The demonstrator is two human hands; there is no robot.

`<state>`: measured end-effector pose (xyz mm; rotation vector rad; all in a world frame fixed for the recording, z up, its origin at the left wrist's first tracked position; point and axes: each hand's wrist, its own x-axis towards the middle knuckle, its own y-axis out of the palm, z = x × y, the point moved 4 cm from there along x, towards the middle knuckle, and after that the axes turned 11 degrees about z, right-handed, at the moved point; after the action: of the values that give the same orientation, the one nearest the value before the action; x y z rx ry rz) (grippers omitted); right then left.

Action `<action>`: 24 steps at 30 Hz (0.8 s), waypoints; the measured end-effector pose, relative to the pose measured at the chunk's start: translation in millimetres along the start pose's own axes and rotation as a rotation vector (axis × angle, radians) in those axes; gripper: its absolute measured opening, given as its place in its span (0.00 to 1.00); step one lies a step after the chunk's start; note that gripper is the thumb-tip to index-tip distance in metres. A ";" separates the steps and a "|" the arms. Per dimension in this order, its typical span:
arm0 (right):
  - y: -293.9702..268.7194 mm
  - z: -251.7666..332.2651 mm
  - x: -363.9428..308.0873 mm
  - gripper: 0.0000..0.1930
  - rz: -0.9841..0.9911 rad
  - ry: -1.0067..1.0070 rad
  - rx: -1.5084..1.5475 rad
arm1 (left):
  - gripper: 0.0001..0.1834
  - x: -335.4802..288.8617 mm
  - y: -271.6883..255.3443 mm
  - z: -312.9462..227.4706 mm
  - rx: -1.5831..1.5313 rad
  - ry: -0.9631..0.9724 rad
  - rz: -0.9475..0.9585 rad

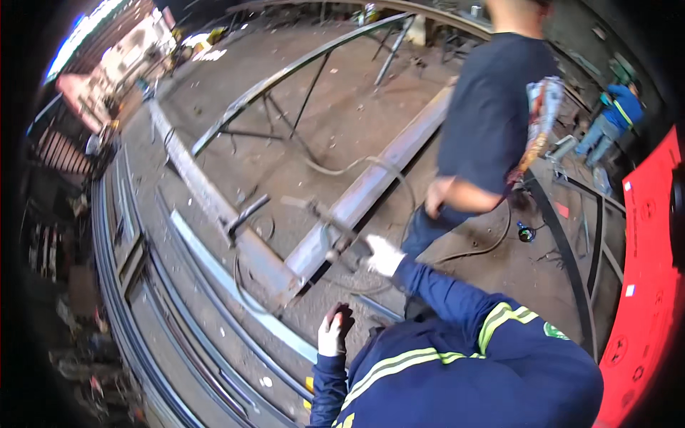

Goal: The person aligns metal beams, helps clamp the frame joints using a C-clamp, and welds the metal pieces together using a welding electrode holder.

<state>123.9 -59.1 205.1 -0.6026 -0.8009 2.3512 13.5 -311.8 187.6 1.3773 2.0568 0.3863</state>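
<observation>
My right hand (384,257) appears closed on the blurred tool (347,240), over the beam's (389,170) near end; gripped endwise, probably for reach. Left hand (332,331) half-curled, apparently empty, likely kept clear.

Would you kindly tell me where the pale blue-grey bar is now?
In the head view, the pale blue-grey bar runs left of centre, just left of the person's left hand and below the rusty beam.

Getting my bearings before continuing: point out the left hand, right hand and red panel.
Left hand (332,331), head view: middle of the hand.
Right hand (385,255), head view: white glove's middle.
Red panel (648,265), head view: its broad face.
</observation>
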 end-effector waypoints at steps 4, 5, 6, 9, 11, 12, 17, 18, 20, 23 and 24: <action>-58.3 -15.6 46.7 0.22 0.087 0.035 0.309 | 0.26 -24.5 -43.4 37.0 0.099 -0.088 -0.139; -67.7 -26.3 59.1 0.21 0.126 0.077 0.382 | 0.25 -28.8 -53.1 40.0 0.142 -0.089 -0.169; -77.2 -26.1 69.3 0.19 0.135 0.022 0.416 | 0.25 -36.7 -59.0 38.8 0.178 -0.093 -0.212; -99.9 -33.5 100.0 0.16 0.155 0.033 0.514 | 0.28 -52.3 -70.9 33.3 0.220 -0.050 -0.321; -104.6 -41.4 118.6 0.15 0.244 0.081 0.754 | 0.31 -48.3 -65.9 33.3 -0.004 -0.020 -0.425; -106.5 -48.9 129.8 0.14 0.270 0.106 0.785 | 0.32 -38.3 -58.5 32.7 -0.138 0.004 -0.442; -92.6 -73.0 186.9 0.13 0.354 0.009 0.723 | 0.28 46.1 -16.9 56.0 -0.307 0.106 -0.502; -92.2 -81.1 195.3 0.12 0.317 -0.021 0.628 | 0.27 65.3 8.8 46.6 -0.211 0.101 -0.498; -94.1 -68.1 205.5 0.16 0.282 0.008 0.577 | 0.23 93.1 51.7 25.6 0.049 0.133 -0.438; -106.2 -82.3 244.9 0.17 0.194 0.080 0.233 | 0.22 148.9 91.6 8.4 0.365 0.096 -0.312; -124.3 -75.9 248.6 0.16 0.176 0.128 0.183 | 0.25 170.7 99.7 5.9 0.401 0.027 -0.226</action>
<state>31.7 212.4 176.7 -0.7624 -0.4864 2.4803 45.1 -116.6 181.3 1.3405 2.3696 -0.1124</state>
